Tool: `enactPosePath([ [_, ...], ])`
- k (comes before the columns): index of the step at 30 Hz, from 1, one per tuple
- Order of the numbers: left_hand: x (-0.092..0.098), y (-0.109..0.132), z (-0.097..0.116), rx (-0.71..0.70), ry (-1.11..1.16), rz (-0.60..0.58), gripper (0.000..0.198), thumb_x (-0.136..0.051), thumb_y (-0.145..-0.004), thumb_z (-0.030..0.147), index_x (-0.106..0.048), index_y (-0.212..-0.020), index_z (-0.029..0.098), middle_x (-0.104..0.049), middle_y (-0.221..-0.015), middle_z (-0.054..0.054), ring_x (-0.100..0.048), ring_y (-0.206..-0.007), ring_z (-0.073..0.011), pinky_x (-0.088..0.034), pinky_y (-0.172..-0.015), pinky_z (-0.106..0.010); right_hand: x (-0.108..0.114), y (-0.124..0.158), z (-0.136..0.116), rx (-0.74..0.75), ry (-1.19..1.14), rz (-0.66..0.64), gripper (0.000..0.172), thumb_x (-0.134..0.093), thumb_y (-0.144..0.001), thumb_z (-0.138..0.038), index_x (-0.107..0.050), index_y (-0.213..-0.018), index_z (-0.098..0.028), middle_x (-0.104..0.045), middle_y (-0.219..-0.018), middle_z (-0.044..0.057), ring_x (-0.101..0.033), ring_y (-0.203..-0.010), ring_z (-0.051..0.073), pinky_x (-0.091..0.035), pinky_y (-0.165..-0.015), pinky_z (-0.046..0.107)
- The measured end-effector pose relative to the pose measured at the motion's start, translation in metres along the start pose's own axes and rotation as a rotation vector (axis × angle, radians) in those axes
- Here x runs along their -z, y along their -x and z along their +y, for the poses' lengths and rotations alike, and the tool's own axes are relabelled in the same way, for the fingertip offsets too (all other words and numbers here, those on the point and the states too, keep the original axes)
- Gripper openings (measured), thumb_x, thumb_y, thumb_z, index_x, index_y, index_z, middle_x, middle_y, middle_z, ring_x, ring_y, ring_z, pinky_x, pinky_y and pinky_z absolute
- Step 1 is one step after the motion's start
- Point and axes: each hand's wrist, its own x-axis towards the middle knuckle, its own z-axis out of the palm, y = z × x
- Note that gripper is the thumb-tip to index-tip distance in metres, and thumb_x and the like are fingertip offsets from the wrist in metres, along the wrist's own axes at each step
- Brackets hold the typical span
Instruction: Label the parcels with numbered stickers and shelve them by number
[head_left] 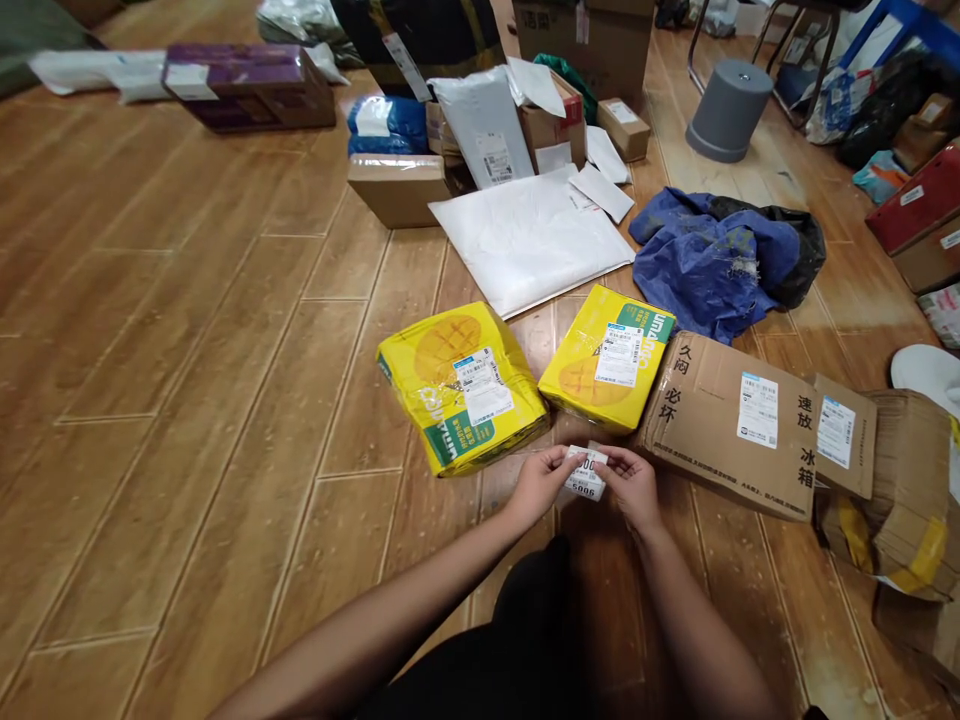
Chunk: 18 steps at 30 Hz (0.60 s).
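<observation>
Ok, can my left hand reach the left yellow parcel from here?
Likely yes: the left hand appears close to the left yellow parcel, with nothing visible between them, though it's pinching the labels, as is the right hand.

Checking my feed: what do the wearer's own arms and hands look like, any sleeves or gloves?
No gloves show on the left hand or right hand. Both slim forearms are bare as far as the picture shows, with no sleeve, watch or bracelet visible. Rings are too small to tell. Below, plain black cloth covers the legs.
</observation>
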Motion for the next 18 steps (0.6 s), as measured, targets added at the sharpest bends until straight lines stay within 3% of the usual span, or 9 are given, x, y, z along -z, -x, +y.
enactPosePath([
  [4, 0.005, 0.001, -0.007, -0.04, -0.073, 0.064, 0.049, -0.071, -0.068, 0.063, -0.068, -0.072, 0.015, -0.068, -0.068, -0.003, -0.058, -0.065, -0.0176, -0.046, -0.063, -0.028, -0.001, -0.002, 0.005, 0.037, 0.052, -0.013, 0.035, -0.085, -0.057, -0.041, -0.074, -0.083, -0.02, -0.076, -0.081, 0.005, -0.068, -0.077, 0.02, -0.058, -0.074, 0.034],
  [10, 0.019, -0.001, -0.037, -0.028, -0.189, 0.202, 0.046, -0.068, -0.068, 0.063, -0.057, -0.061, 0.019, -0.058, -0.057, 0.001, -0.05, -0.058, -0.0153, -0.037, -0.054, -0.025, -0.018, 0.0, 0.038, 0.143, 0.198, 0.043, 0.022, -0.076, -0.066, -0.038, -0.07, -0.071, -0.018, -0.069, -0.071, 0.003, -0.062, -0.066, 0.016, -0.051, -0.06, 0.026],
  [13, 0.027, -0.004, -0.051, 0.033, -0.204, 0.2, 0.049, -0.07, -0.062, 0.066, -0.058, -0.064, 0.019, -0.062, -0.06, 0.0, -0.054, -0.058, -0.0171, -0.039, -0.053, -0.026, -0.03, -0.004, 0.054, 0.241, 0.263, 0.142, 0.021, -0.071, -0.071, -0.038, -0.068, -0.065, -0.018, -0.067, -0.07, 0.003, -0.061, -0.067, 0.016, -0.049, -0.062, 0.026],
  [18, 0.042, -0.004, -0.06, 0.137, -0.204, 0.058, 0.05, -0.076, -0.055, 0.061, -0.069, -0.077, 0.016, -0.073, -0.074, -0.006, -0.064, -0.064, -0.0222, -0.049, -0.057, -0.03, -0.045, -0.023, 0.073, 0.256, 0.21, 0.438, 0.022, -0.069, -0.073, -0.038, -0.069, -0.069, -0.017, -0.068, -0.074, 0.006, -0.061, -0.071, 0.018, -0.05, -0.068, 0.03],
])
